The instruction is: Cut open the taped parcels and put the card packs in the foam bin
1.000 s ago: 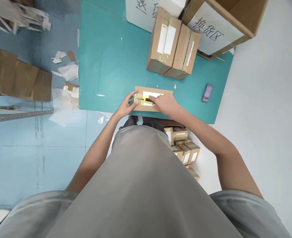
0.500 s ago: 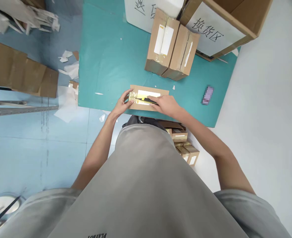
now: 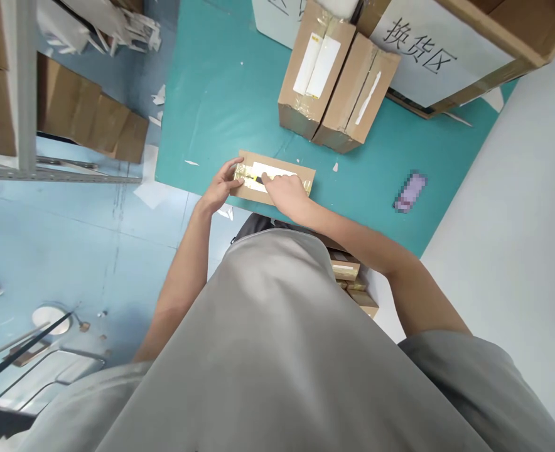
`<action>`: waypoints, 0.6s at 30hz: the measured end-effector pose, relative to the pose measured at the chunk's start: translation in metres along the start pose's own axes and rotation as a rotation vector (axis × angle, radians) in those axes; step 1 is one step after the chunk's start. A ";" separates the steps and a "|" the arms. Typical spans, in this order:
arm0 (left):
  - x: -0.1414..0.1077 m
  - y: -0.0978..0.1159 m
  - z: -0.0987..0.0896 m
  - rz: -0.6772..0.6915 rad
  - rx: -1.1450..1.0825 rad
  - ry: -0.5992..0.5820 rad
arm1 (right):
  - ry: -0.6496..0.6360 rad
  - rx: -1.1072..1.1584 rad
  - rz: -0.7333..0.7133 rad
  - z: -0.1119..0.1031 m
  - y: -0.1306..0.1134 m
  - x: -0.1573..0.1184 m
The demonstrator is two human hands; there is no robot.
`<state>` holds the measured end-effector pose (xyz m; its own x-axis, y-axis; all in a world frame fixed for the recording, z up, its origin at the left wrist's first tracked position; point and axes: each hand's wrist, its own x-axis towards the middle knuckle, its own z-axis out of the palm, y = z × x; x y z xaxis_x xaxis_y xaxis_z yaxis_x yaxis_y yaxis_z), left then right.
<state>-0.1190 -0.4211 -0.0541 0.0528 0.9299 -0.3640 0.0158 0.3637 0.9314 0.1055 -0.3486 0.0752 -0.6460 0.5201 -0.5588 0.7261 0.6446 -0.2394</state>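
The left hand (image 3: 218, 189) is clamped on one end of the carton (image 3: 258, 193), which lies partly under the right hand (image 3: 287, 192) on the tabletop (image 3: 206, 125). That right hand grips a yellow-and-black tool (image 3: 259, 180)

Room is left over the green tabletop (image 3: 202, 100) beyond-left of the held carton (image 3: 253, 193); beyond-right, passage is blocked by two boxes (image 3: 341, 81) (side by side).
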 end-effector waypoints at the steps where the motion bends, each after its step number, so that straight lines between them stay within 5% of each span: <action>1: 0.001 0.000 -0.001 -0.014 -0.010 0.010 | -0.002 -0.001 -0.001 -0.003 0.002 -0.002; 11: -0.001 0.008 0.001 -0.117 -0.088 0.100 | -0.129 -0.092 0.131 -0.011 0.089 -0.104; 18: 0.003 0.010 0.009 -0.178 -0.164 0.091 | -0.174 -0.057 0.195 0.003 0.097 -0.139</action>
<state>-0.1093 -0.4148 -0.0462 -0.0261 0.8486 -0.5283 -0.1455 0.5197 0.8419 0.2660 -0.3597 0.1272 -0.4415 0.5369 -0.7189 0.8151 0.5750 -0.0713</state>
